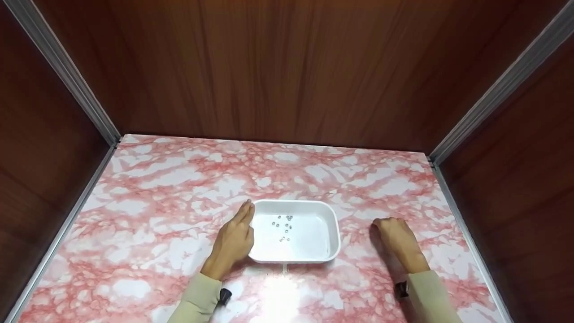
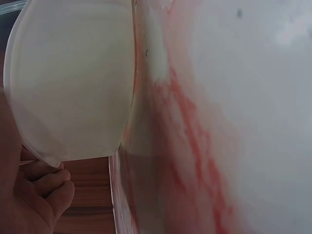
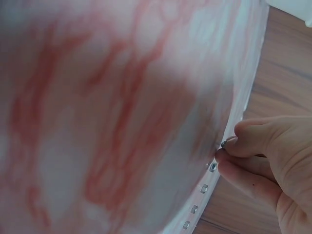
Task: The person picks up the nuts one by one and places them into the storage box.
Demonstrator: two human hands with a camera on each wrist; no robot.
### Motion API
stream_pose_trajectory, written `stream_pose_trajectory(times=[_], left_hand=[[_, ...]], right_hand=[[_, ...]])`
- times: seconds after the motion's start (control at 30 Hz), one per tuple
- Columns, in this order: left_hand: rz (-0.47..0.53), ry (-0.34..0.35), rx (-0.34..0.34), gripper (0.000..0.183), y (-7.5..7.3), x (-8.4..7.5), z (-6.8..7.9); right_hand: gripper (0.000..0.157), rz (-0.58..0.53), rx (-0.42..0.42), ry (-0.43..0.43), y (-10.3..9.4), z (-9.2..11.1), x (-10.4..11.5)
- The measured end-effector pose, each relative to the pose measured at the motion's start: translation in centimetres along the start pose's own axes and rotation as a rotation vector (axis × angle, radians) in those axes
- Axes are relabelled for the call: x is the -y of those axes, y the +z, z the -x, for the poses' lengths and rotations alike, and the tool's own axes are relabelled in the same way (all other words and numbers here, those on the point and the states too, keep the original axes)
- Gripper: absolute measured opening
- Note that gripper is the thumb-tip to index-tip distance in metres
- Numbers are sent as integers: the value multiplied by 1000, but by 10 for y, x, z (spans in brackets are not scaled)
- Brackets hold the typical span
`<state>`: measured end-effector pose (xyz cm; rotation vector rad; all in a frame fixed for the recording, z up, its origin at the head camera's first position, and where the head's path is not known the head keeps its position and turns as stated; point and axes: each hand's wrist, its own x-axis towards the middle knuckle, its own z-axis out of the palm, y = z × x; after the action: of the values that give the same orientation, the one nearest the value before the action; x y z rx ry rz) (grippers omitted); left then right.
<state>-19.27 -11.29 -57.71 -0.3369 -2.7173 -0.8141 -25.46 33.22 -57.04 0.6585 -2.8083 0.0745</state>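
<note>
A white rectangular tray point(image 1: 311, 235) lies in front of me, with several small metal nuts point(image 1: 287, 225) scattered over its left half. My left hand point(image 1: 233, 237) grips the tray's left end, the thumb at the rim and the fingers along the outside. The left wrist view shows the tray's outer wall point(image 2: 73, 83) and curled fingers point(image 2: 56, 187) at its rim. To the right of the tray, my right hand point(image 1: 397, 235) is low over the table. It pinches one small nut point(image 3: 224, 145) between thumb and forefinger. A row of several nuts point(image 3: 204, 189) lies by those fingertips, hidden in the head view.
The tabletop point(image 1: 179, 175) has a red and white marbled pattern. Dark wood-look panels point(image 1: 287, 72) enclose it at the back and on both sides, with metal strips point(image 1: 497, 89) at the corners. A bright glare falls on the table in front of the tray.
</note>
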Motion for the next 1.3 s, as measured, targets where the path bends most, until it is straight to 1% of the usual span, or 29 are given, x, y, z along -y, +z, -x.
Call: stream_pose_trajectory(times=[0.13,0.37,0.5,0.77,0.87,0.97,1.03,1.13,1.23,1.3], left_hand=[[-23,6,14,55,-1,-1,0],[-29,-1,32,55,-2,-2,1],[-33,-1,21,56,-1,-1,2],[-33,6,2,56,0,-1,0],[-28,1,7,56,0,-1,1],[-24,-1,9,55,0,-1,1],[-21,2,4,55,0,-1,1],[-19,8,-5,55,-1,0,1],[1,1,13,55,-1,0,1],[14,-10,28,55,-2,0,1]], right_hand=[[18,-30,-23,12,-2,-1,2],[30,-146,-36,55,-8,-3,8],[27,-220,-31,66,-11,-4,12],[28,-313,-74,60,-17,-13,17],[26,-335,-76,79,-21,-16,20],[19,-371,-92,116,-25,-20,25],[16,-434,-91,161,-28,-23,30],[18,-587,-69,244,-34,-29,37],[17,-753,-36,323,-39,-34,43],[17,-826,-26,352,-41,-38,46]])
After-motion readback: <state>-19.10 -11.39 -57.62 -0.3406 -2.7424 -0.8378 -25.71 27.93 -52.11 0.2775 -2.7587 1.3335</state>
